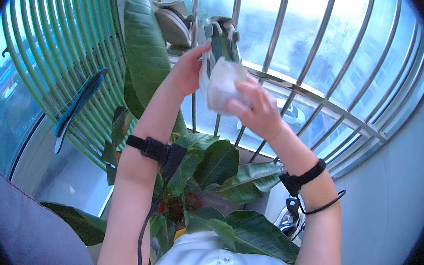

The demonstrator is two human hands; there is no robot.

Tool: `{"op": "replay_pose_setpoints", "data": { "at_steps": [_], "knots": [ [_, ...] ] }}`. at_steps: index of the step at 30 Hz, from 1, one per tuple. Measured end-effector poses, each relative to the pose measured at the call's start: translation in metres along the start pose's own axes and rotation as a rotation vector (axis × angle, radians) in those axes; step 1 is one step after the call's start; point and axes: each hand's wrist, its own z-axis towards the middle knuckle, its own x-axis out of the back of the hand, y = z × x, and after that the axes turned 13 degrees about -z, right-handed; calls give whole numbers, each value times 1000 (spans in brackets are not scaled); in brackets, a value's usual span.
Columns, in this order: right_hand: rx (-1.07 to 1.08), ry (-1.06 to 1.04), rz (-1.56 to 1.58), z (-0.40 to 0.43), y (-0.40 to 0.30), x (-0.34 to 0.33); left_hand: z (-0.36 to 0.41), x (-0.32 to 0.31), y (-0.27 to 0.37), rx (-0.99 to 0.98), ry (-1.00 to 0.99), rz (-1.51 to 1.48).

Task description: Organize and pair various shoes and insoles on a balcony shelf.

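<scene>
At the window bars, my left hand (pixel 190 70) holds a green and white shoe (pixel 223 42) by its side, toe or heel end up; which end cannot be told. My right hand (pixel 258 104), blurred, grips a whitish, translucent crumpled thing (pixel 225 86), perhaps tissue or a cloth, against the lower part of the shoe. The shoe's lower end is hidden behind it. Just left of the shoe, another shoe (pixel 172 27) rests by the bars with its sole showing.
Metal window bars (pixel 310 90) stand ahead. A large potted plant (pixel 217 163) spreads its leaves below my forearms. Green bars (pixel 68 44) rise at the left, with a blue insole-like piece (pixel 80 102) on them. A grey curtain-like cloth (pixel 19 221) hangs at lower left.
</scene>
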Motion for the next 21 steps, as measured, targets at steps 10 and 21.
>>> {"op": "replay_pose_setpoints", "data": {
  "at_steps": [10, 21],
  "knots": [
    [-46, -404, 163, -29, -1, 80, -7, -32, -51, -146, -79, 250],
    [-694, -699, -137, -10, 73, 150, 2, -90, -142, 166, -158, 459]
  ]
}}
